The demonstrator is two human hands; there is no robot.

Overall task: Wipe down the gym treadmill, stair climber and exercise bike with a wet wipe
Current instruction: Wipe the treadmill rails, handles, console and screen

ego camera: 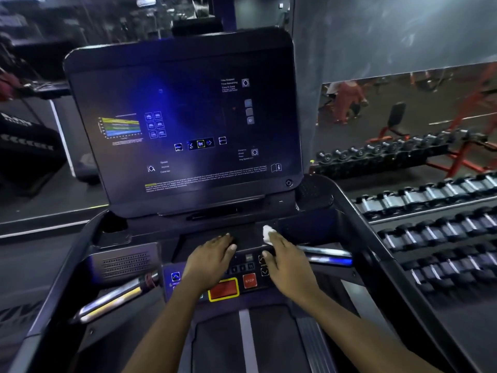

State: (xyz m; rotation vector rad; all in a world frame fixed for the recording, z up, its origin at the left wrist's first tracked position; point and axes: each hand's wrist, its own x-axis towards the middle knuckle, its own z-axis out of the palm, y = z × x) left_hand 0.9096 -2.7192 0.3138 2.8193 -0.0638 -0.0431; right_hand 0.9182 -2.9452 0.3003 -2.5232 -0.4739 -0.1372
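The person is standing on a treadmill (347, 216), and its dark belt (215, 343) with a pale centre stripe is running down the lower middle of the frame. The large console screen (183, 125) is filling the centre and is glowing faintly blue, showing small icons, a coloured chart at its left and lines of text too small to read.

Below the screen, the left hand (209, 261) is resting palm down on the dark tray (196, 239), with its fingers straight and holding nothing. Just to its right, the right hand (287, 262) is gripping a crumpled white wet wipe (268, 234), which is poking out past the fingertips and pressing against the same dark surface at the foot of the screen. Nearer the person, a control panel (242, 267) is showing a red button edged in yellow (223, 289) and a red STOP button (249, 280).

Shiny handlebars are sticking out at the lower left (115, 297) and at the right (328, 255). A speaker grille (126, 263) is sitting left of the panel.

At the right of the frame, a dumbbell rack (435, 232) is holding rows of dark dumbbells. Above it, a mirror (403, 109) is reflecting red gym frames and more dumbbells.
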